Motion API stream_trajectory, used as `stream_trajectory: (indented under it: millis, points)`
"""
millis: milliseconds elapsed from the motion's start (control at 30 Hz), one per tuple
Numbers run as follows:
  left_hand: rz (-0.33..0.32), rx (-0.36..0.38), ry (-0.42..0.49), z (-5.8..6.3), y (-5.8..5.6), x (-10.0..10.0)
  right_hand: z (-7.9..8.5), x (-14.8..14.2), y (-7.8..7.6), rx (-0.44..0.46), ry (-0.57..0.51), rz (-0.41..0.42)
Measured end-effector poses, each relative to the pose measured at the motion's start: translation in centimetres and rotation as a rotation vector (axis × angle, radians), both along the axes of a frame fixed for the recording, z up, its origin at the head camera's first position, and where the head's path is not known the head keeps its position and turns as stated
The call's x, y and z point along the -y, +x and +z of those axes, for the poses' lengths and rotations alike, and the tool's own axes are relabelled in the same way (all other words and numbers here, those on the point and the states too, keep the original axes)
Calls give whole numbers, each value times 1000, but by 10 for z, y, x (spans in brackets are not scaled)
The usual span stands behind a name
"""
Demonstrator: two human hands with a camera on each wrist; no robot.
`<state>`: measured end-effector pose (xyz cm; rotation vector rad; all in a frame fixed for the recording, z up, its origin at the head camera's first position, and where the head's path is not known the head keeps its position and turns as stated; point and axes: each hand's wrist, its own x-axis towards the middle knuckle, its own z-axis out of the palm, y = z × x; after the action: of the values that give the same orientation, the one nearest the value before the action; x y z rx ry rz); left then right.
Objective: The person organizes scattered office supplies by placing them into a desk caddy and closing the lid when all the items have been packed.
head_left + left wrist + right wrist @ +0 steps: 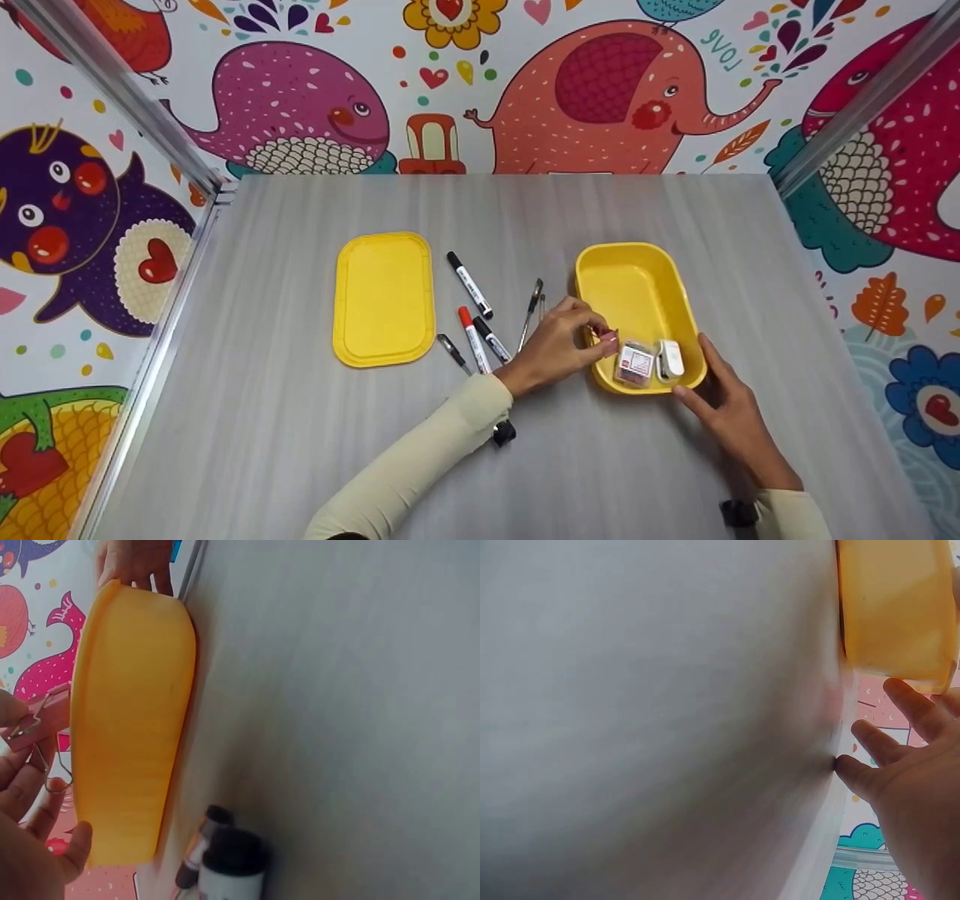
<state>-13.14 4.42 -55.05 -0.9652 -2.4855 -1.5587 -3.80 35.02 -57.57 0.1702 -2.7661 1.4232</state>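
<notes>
My left hand (551, 349) pinches a pink binder clip (46, 720) with wire handles, over the left wall of a yellow plastic box (619, 281). Inside, at the near end, are a small clear case (635, 365) with a white label and a small white stapler-like thing (670, 360). The right hand (731, 416) rests against the box's near right corner, thumb on the near side and forefinger along the right wall. In the right wrist view its fingers (881, 744) are spread and fairly straight, one fingertip low by the tabletop.
A yellow lid (385, 300) lies flat on the left. Between lid and box lie a black-capped marker (470, 285), a red-capped marker (475, 341), another black-capped marker (492, 340) and several pens, such as a black-capped pen (531, 307). Patterned walls edge the grey table (262, 435).
</notes>
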Motion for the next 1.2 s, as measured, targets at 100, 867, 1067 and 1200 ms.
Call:
stream_trajectory:
  millis: [100, 867, 1067, 1200]
  points:
    - [4, -24, -29, 0, 1, -2, 0, 0, 0, 7, 1, -1]
    - [16, -93, -140, -5, 5, -10, 0, 1, -2, -6, -11, 2]
    - [17, -102, -131, -5, 6, -10, 0, 1, -1, -5, -8, -3]
    - [18, -113, -128, -3, 6, -8, 0, 0, -1, -8, -4, -2]
